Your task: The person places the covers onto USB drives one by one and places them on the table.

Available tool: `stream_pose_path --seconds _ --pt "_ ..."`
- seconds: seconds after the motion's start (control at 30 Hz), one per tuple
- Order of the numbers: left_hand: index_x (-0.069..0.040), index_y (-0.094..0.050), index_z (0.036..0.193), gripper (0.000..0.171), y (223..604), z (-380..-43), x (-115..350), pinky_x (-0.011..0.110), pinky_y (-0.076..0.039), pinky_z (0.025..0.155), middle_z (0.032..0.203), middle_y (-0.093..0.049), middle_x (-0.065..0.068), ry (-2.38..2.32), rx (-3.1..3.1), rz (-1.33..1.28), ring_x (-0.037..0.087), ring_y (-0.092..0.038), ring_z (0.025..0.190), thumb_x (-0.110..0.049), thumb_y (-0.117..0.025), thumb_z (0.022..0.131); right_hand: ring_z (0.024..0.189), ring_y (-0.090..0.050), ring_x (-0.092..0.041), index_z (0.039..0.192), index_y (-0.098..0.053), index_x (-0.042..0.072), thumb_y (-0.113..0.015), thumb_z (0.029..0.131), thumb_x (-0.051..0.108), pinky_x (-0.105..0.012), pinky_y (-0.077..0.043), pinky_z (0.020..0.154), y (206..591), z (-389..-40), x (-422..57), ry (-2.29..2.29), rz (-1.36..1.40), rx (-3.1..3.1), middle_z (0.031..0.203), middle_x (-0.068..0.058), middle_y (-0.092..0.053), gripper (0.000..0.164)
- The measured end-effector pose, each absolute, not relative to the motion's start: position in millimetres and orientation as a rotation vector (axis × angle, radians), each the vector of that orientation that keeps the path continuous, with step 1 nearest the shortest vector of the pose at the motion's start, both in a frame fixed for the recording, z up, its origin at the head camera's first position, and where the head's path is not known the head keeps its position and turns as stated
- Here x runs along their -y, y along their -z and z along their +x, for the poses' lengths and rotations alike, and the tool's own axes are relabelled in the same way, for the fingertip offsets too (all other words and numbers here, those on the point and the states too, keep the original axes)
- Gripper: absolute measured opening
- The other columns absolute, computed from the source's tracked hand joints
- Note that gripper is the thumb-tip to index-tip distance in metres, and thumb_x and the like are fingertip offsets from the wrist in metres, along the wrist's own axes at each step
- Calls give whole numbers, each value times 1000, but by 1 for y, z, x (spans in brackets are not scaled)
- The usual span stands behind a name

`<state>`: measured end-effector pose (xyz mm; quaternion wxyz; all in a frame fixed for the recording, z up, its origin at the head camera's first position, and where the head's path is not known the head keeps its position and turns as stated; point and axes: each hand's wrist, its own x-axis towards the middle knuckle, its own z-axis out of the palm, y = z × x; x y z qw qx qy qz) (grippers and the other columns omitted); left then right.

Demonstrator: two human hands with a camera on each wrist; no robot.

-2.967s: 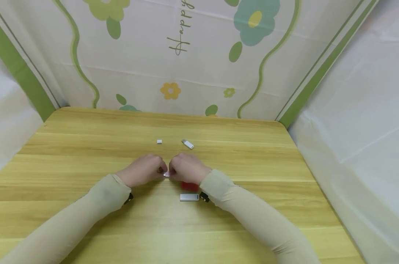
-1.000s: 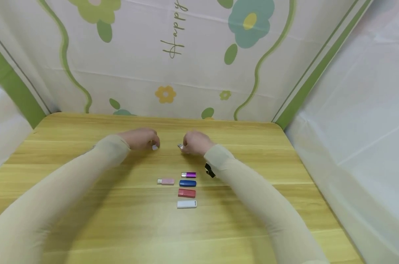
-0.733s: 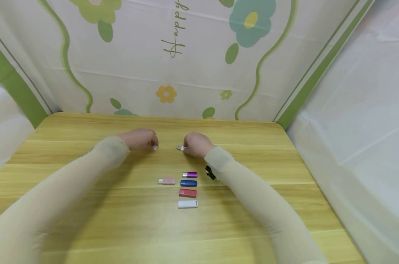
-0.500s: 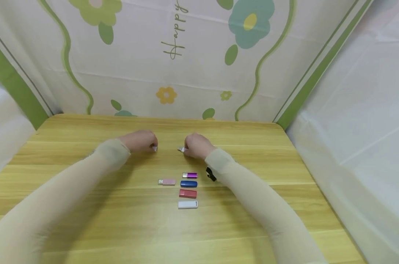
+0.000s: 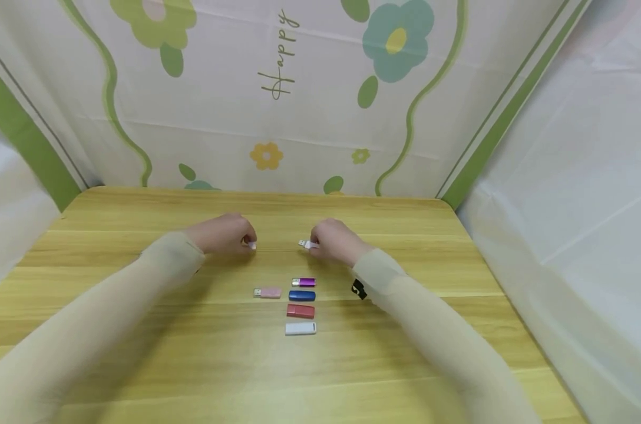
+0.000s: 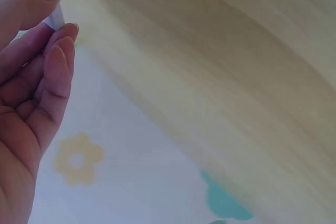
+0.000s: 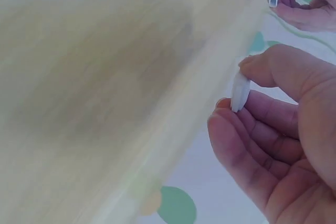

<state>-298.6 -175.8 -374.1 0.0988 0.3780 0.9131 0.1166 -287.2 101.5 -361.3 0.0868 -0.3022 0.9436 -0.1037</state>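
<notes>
My left hand (image 5: 226, 233) pinches a small white USB stick cap (image 6: 56, 17) between thumb and fingertips over the far half of the table; its open end shows in the right wrist view. Across a gap to the right, my right hand (image 5: 335, 240) holds a white USB stick (image 7: 240, 92) between thumb and fingers. Its bare metal plug (image 5: 301, 243) points left, toward the cap. Nearer to me lies a pink USB stick (image 5: 270, 292) with its plug uncovered. Beside it, in a column, are a purple stick (image 5: 304, 282), a blue one (image 5: 301, 295), a red one (image 5: 301, 311) and a white one (image 5: 300, 328).
The wooden table (image 5: 193, 353) ends at a flowered white cloth (image 5: 220, 106) hanging behind it. White sheets (image 5: 554, 176) close off both sides. A black strap (image 5: 359, 289) hangs at my right wrist.
Both hands have left the pink stick on the table and picked up the white cap and white stick beyond it. Most recently the right hand has shifted right, widening the gap.
</notes>
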Motion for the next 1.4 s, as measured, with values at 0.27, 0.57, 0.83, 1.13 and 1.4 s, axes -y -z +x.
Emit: stream_pose_path --seconds 0.27,0.57,0.83,1.13,1.4 --pt "-8 -73 83 5 348 -245 166 29 -52 67 78 -66 -5 -352 -2750 1328 8 -56 68 -5 -76 85 60 -53 -9 88 -76 7 -73 88 14 -21 -47 56 353 -253 -128 394 -1020 -2831 73 4 -64 7" --pt "-11 -70 80 12 348 -201 164 28 -54 67 78 -65 -5 -362 -2834 1491 12 -61 72 -3 -79 80 63 -52 -5 94 -76 4 -75 86 10 -14 -46 55 352 -212 -143 503 -1242 -2857 80 1 -66 10" --pt "-10 -68 79 15 349 -174 159 25 -52 64 76 -63 -3 -331 -2894 1567 10 -56 69 -5 -82 78 63 -56 -10 92 -75 0 -78 82 4 -11 -44 56 355 -191 -144 608 -1521 -2818 78 -4 -66 11" --pt "-9 -71 81 16 348 -152 148 25 -53 65 79 -67 -1 -412 -2893 1617 12 -59 71 -2 -84 75 70 -62 -12 95 -74 1 -80 82 5 -8 -47 64 356 -169 -139 614 -1627 -2772 87 -5 -68 15" --pt "-7 -73 85 17 348 -137 141 24 -54 69 85 -70 3 -406 -2883 1627 15 -63 76 -2 -84 74 79 -63 -8 98 -74 3 -78 85 8 -8 -47 72 358 -158 -133 613 -1688 -2740 94 -4 -68 14"
